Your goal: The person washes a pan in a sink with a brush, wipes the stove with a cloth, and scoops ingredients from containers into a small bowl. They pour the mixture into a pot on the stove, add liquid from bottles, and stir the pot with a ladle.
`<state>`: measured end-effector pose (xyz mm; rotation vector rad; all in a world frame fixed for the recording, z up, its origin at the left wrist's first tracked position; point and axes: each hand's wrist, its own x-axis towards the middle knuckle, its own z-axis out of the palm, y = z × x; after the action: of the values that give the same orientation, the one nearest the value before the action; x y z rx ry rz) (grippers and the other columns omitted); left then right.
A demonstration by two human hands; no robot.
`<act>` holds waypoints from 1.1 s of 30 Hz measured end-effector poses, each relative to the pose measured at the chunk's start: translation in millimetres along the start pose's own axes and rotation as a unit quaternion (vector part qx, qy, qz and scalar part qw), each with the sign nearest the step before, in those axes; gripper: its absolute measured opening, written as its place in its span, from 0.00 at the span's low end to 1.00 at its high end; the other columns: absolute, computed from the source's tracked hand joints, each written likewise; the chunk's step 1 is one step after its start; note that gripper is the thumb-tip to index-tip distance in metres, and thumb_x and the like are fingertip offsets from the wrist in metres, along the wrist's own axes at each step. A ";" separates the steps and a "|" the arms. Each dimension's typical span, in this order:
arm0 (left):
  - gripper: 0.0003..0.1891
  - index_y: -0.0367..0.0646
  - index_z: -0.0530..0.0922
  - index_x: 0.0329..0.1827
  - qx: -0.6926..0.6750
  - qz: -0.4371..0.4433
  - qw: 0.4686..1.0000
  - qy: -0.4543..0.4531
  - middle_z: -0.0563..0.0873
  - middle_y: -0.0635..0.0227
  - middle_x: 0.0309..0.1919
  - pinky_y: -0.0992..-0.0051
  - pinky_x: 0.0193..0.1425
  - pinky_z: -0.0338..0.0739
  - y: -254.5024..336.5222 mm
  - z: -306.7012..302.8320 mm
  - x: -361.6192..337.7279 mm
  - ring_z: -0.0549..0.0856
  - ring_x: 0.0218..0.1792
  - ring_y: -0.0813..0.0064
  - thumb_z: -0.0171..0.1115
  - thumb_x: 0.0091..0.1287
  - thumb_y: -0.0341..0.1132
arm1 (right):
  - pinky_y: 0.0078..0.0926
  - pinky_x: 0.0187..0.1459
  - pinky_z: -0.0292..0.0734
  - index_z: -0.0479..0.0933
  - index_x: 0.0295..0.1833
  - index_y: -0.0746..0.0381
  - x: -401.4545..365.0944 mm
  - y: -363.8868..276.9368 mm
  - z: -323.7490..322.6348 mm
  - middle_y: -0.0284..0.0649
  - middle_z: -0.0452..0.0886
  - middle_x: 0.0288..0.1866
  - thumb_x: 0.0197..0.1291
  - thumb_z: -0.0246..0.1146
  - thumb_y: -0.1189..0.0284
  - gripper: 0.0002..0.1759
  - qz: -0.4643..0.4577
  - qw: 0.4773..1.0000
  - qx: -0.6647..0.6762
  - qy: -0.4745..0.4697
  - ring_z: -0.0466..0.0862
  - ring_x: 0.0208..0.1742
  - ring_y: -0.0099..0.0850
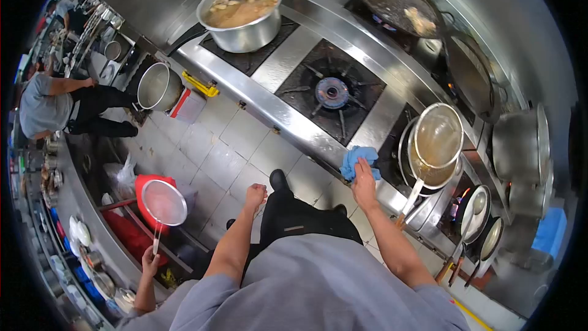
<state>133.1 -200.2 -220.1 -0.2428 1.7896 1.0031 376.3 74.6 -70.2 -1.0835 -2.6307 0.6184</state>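
My right hand (364, 185) grips a crumpled blue cloth (355, 159) at the front edge of the steel stove (294, 110). The cloth lies on the rim, close to the front burner (332, 92). My left hand (256, 196) hangs in front of my body with its fingers curled in, and nothing shows in it. Just right of the cloth, a wire strainer (438, 135) rests over a pot, its handle pointing toward me.
A large pot of broth (240, 24) stands at the stove's left. Food fries in a wide wok (395, 0) at the back. Two small pans (475, 208) sit at right. A co-worker's hand (150, 262) holds a round strainer (164, 201); another person (49, 104) stands far left.
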 end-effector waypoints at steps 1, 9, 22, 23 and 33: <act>0.09 0.42 0.76 0.42 -0.021 0.024 0.999 -0.001 0.81 0.70 0.29 0.76 0.28 0.77 7.5 -8.2 4.5 0.80 0.27 0.79 0.58 0.65 0.37 | 0.43 0.67 0.63 0.70 0.53 0.71 8.1 -7.7 4.6 0.59 0.68 0.63 0.44 0.53 0.88 0.25 0.000 1.000 0.007 -0.025 0.67 0.66 0.55; 0.08 0.42 0.75 0.44 -0.032 -0.009 0.999 -0.013 0.82 0.68 0.33 0.74 0.32 0.78 47.0 -42.1 34.4 0.81 0.31 0.77 0.55 0.68 0.36 | 0.41 0.70 0.58 0.69 0.56 0.73 90.5 -73.4 74.3 0.56 0.65 0.67 0.41 0.53 0.89 0.29 -0.115 0.991 0.010 -0.074 0.62 0.70 0.51; 0.11 0.40 0.76 0.43 -0.067 0.041 0.987 0.139 0.81 0.71 0.30 0.80 0.30 0.75 97.0 -194.5 45.6 0.79 0.28 0.83 0.54 0.71 0.39 | 0.47 0.73 0.49 0.64 0.60 0.79 274.8 -268.1 201.2 0.61 0.57 0.71 0.48 0.53 0.82 0.29 -0.192 0.981 -0.005 -0.024 0.55 0.74 0.53; 0.11 0.40 0.76 0.43 -0.066 0.046 0.987 0.139 0.81 0.71 0.30 0.80 0.30 0.75 99.6 -212.1 50.3 0.79 0.28 0.83 0.54 0.71 0.39 | 0.46 0.73 0.49 0.64 0.60 0.79 288.6 -281.5 212.7 0.61 0.57 0.70 0.48 0.53 0.81 0.29 -0.198 0.980 -0.007 -0.011 0.55 0.73 0.53; 0.09 0.37 0.75 0.40 -0.078 0.162 0.979 0.093 0.80 0.68 0.27 0.81 0.26 0.73 176.2 -433.9 143.4 0.78 0.25 0.81 0.54 0.72 0.35 | 0.44 0.72 0.53 0.64 0.60 0.76 439.5 -444.5 311.5 0.58 0.61 0.68 0.45 0.57 0.81 0.32 -0.130 0.983 -0.028 0.129 0.59 0.71 0.51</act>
<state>-328.1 -363.2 -195.2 -0.1461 1.9630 1.3938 -317.6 12.6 -117.6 -0.7565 -2.5147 0.3264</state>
